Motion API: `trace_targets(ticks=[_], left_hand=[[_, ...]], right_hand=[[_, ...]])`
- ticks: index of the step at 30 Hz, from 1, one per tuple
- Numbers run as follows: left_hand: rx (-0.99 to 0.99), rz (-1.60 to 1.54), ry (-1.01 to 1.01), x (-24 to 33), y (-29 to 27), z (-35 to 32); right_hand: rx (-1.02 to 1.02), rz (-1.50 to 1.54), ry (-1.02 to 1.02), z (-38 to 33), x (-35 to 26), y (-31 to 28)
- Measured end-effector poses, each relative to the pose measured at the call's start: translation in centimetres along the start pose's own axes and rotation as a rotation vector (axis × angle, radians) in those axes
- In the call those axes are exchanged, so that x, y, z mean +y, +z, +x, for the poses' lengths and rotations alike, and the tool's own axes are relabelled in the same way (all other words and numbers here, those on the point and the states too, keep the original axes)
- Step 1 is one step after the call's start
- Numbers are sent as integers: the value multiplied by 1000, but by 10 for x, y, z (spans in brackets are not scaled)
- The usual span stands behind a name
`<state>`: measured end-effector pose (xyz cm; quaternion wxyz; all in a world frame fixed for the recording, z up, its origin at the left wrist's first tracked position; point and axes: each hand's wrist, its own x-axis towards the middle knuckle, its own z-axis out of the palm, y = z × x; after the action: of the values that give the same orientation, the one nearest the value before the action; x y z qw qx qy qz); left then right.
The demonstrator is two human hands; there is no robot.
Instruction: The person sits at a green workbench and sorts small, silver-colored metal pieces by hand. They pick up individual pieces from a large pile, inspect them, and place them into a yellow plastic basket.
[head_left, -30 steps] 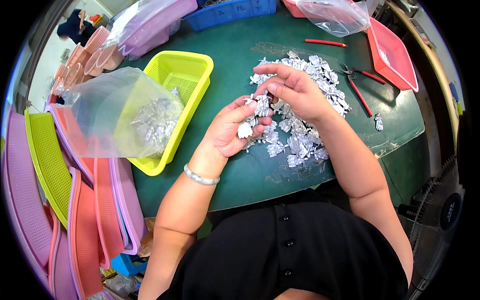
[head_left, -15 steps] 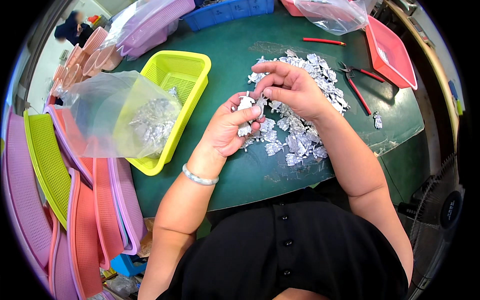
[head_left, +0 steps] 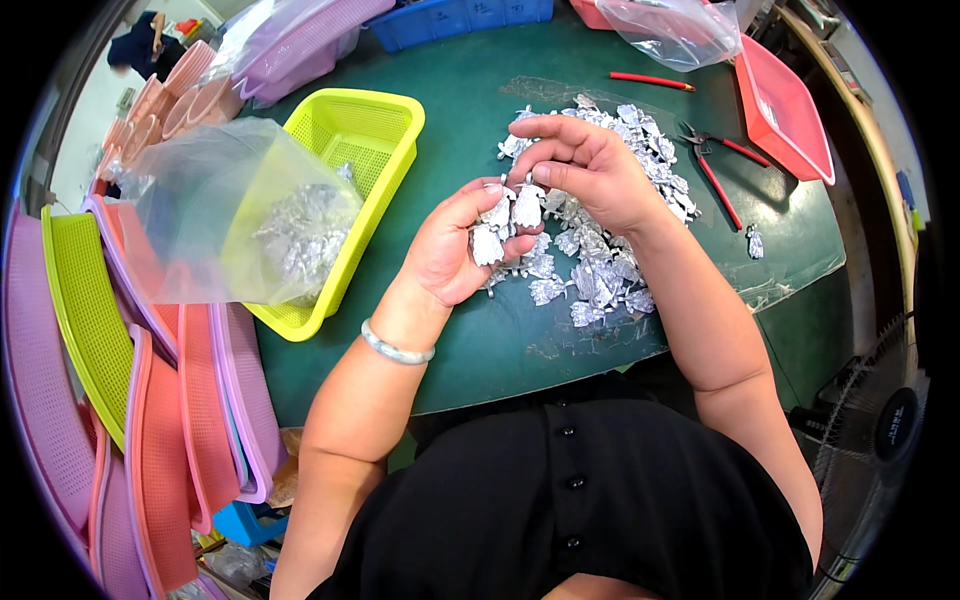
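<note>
Several small silver metal pieces (head_left: 492, 235) sit cupped in my left hand (head_left: 455, 250); my right hand (head_left: 590, 165) pinches one more (head_left: 527, 205) over the silver pile (head_left: 610, 230) on the green table (head_left: 480, 110). Gathering, I'd say — next calls for seating it without spilling.

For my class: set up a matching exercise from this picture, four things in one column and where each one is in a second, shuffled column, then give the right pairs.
Things
1. small silver metal piece
2. clear plastic bag of silver pieces
3. red-handled pliers
4. silver bangle

Places
A. on the left wrist
B. on the green table, beside the red tray
C. pinched by the right hand
D. over the yellow mesh basket

Pairs: 1-C, 2-D, 3-B, 4-A
</note>
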<state>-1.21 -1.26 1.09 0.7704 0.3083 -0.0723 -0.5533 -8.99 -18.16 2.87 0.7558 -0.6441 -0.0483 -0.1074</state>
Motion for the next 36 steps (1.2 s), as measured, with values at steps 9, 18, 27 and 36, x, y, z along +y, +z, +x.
trace_targets(ticks=[9,18,27,36], left_hand=[[-20,-32,4,-1,1,-2],[82,239,1,-3,12,-2],[6,199,-31,-3,4,0],[2,173,-66,-2,3,1]], right_hand=[[6,-20,-1,0,1,1],[27,-40,65,-1,0,2],[29,-63,41,-2,-3,6],[42,-73,16,-1,0,6]])
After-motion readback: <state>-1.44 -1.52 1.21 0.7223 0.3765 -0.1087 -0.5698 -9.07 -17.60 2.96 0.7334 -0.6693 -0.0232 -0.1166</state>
